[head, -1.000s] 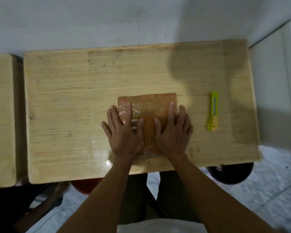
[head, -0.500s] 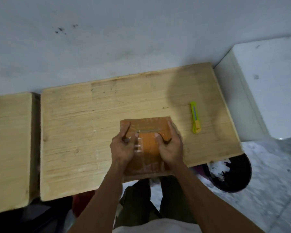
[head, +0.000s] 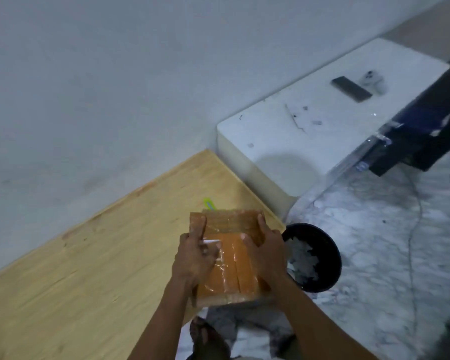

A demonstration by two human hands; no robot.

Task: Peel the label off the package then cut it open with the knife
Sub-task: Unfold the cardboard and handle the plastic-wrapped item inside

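While both hands grip the package (head: 229, 258), the left hand (head: 194, 261) pinches a white strip (head: 211, 241), seemingly the label. The right hand (head: 266, 253) clasps the right edge; the knife (head: 209, 203) lies beyond on the bench (head: 89, 255).

Illumination is dim and cool, giving the wall (head: 102, 74) a flat grey-blue cast. Light falls from above, behind the viewer: a soft rounded shadow lies on the white block (head: 286, 165). Faint glare shows on the clear tape across the package (head: 234, 258). The picture is soft overall, with motion smear heaviest toward the right edge, where the marbled floor (head: 400, 242) and the dark box (head: 421, 131) lose detail. Wide-angle distortion tilts the table (head: 76, 268) and bends lines near the borders. Shadow areas are noisy.
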